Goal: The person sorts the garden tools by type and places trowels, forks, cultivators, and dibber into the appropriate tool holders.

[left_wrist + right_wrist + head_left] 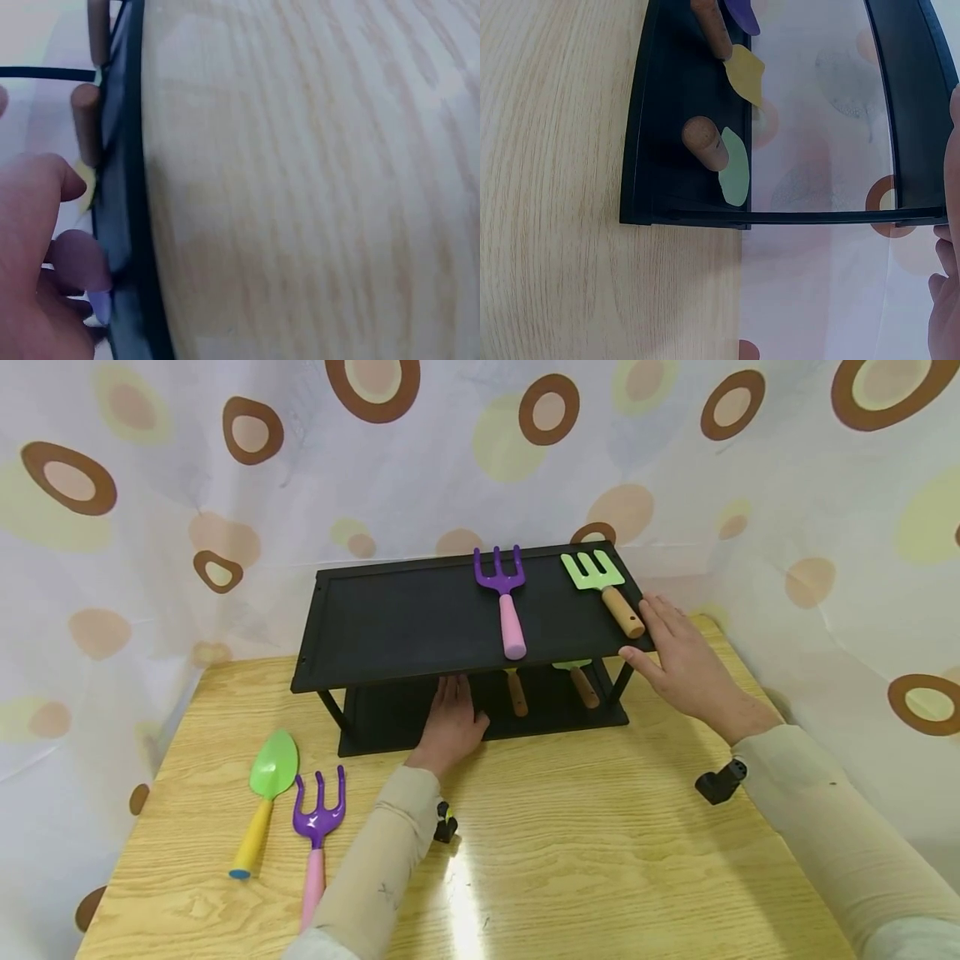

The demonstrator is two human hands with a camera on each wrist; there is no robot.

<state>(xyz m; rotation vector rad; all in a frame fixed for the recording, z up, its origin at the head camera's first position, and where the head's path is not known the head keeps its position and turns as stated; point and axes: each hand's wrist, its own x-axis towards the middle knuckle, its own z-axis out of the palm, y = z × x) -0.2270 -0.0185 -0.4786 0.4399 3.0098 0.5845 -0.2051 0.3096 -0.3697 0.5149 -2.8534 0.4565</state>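
My left hand [453,718] reaches under the top shelf of a black two-tier rack [397,618]. In the left wrist view, the rounded end of a pinkish handle [81,260] with a bit of purple blade beyond it lies at the fingers, the thumb spread apart from it. My right hand [678,656] rests along the right edge of the top shelf, thumb at the front corner. Near it lie a green slotted spatula-shaped garden tool [621,606] with a wooden handle and a purple hand fork [512,618] with a pink handle.
On the lower shelf are a wooden-handled tool with a yellow blade [744,73] and another with a green blade [735,169]. A green trowel [273,764] with a yellow handle and a second purple fork [318,822] lie on the wooden table [585,843], left. A patterned curtain [412,468] hangs behind.
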